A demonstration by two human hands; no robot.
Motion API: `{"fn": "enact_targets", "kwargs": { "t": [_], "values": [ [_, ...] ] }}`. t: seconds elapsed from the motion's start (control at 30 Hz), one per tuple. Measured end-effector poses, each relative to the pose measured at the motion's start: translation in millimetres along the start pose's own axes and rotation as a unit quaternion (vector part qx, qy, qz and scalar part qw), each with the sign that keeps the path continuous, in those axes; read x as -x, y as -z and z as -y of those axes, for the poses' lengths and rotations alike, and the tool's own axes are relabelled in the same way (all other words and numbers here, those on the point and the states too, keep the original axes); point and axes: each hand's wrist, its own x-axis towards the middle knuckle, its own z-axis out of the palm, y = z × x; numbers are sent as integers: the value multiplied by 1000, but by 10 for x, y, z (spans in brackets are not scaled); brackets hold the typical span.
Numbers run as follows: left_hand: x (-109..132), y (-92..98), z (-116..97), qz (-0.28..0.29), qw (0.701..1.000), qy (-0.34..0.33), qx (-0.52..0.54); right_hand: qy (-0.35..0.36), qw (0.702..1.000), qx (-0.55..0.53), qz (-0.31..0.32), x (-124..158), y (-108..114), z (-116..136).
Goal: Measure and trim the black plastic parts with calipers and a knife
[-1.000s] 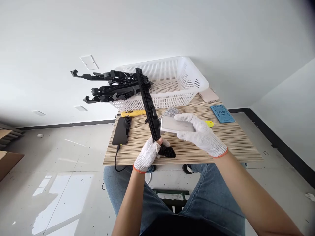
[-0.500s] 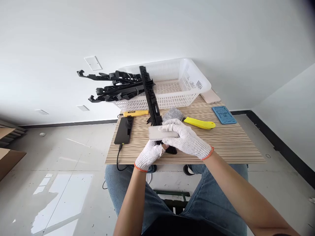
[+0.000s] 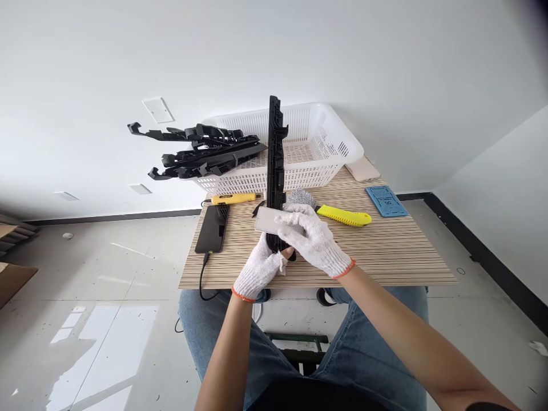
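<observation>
A black phone (image 3: 212, 228) lies along the worktop's (image 3: 398, 257) left edge, a cable (image 3: 202, 279) at its near end. Black parts (image 3: 214, 154) jut leftward from the white basket (image 3: 314, 173) at the far edge. Our left hand (image 3: 261, 264), gloved, reaches up over the near edge, left of its middle, wrist about straight; its fingers are closed around the lower end of a long black strip (image 3: 275, 162), one bare tip showing. We have the strip pointing toward the far edge, overlapping the basket in our view. A pale block (image 3: 269, 220) sits across its lower part. Our right hand (image 3: 314, 240) slants in from the right, its back turned up, fingers bent over the block and gripping it. Beyond it lies a yellow handle (image 3: 345, 216); by the right edge, a blue card (image 3: 386, 201).
</observation>
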Motion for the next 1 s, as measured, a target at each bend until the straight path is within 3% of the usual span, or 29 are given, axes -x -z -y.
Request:
{"fn": "enact_targets", "kwargs": {
  "t": [0.17,0.27,0.33,0.4,0.6,0.8,1.0],
  "values": [
    [-21,2,-36,-24,1000,0,-5,-56,995,-48,-66,-88,-105,145],
    [-26,-13,-64,-18,1000,14,-7,-193,975,-44,-101,-138,-124,213],
    [-26,-19,-64,-15,1000,23,-7,-285,953,-41,-90,-154,-139,214],
    [-24,-14,-48,-21,999,26,-7,-326,940,-83,-61,-149,-171,186],
    [5,0,-39,-35,995,97,12,-273,928,-251,43,-63,-254,169],
    [3,-53,-57,-73,992,96,35,-278,923,-244,110,-75,-150,281],
    [-21,-55,-82,-69,993,82,47,-341,912,-196,119,-26,64,285]
  ]
}}
